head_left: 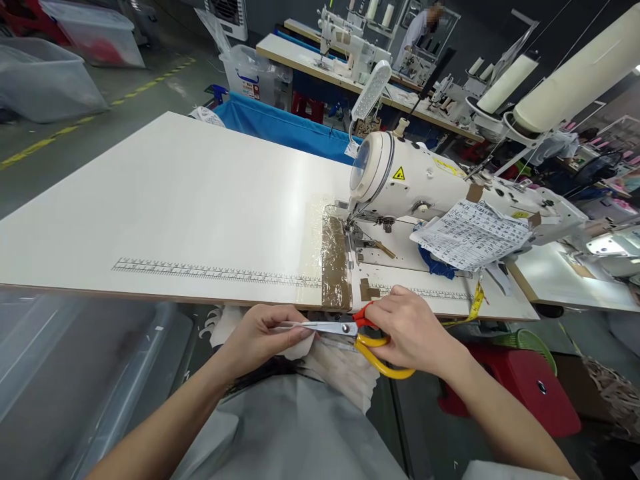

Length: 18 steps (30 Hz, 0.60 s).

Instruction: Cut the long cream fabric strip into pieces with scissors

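In front of the table's near edge, my right hand (407, 325) grips scissors (345, 328) with one red and one yellow handle. The blades point left and reach the fingers of my left hand (270, 333). My left hand pinches a piece of pale fabric (303, 348) at the blade tips. More light, ruffled fabric (345, 373) hangs below the scissors over my lap. Behind my hands stands a white sewing machine (415, 173) on the white table (200, 207), its needle area beside brown tape (336, 260).
A paper with handwriting (473, 233) hangs on the machine, and a yellow tape measure (477, 300) lies at the table edge. A red stool (525, 387) is at right, a clear plastic bin (90, 373) at left. One person (417, 30) is far behind.
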Tool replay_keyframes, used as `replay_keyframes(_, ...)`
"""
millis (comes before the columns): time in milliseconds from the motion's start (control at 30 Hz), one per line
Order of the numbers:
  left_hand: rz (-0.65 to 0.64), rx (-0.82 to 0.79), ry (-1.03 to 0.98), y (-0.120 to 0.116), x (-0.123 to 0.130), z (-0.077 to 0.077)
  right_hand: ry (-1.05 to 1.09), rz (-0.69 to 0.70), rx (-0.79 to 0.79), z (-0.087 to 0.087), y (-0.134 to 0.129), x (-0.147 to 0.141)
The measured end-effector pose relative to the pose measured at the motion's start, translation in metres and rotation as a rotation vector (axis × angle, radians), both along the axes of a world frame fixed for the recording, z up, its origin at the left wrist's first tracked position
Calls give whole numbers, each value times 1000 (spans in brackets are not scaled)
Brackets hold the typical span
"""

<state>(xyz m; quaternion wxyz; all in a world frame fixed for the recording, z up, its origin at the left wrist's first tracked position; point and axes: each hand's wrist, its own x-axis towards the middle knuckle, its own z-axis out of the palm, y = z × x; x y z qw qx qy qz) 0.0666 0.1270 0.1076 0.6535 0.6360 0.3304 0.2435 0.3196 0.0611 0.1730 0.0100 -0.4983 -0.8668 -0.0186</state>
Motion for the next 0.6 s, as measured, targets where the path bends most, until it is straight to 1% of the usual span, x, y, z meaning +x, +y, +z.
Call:
replay_keyframes(100, -16, -41, 21, 0, 2, 1, -4, -17, -40, -1, 0, -3)
replay_keyframes(200, -39, -85, 22, -2, 5, 0, 15, -18, -47, -4, 2, -9)
replay_keyframes(400, -44, -167, 12, -6, 6, 2, 65, -12, -44, -17, 2, -4)
replay_keyframes(467, -44, -175, 10, -7, 7, 2, 95, -34, -80, -21, -1, -1)
replay_keyframes(600, -49, -169, 35, -6, 9, 3, 229, -111, -223, -25, -4, 1)
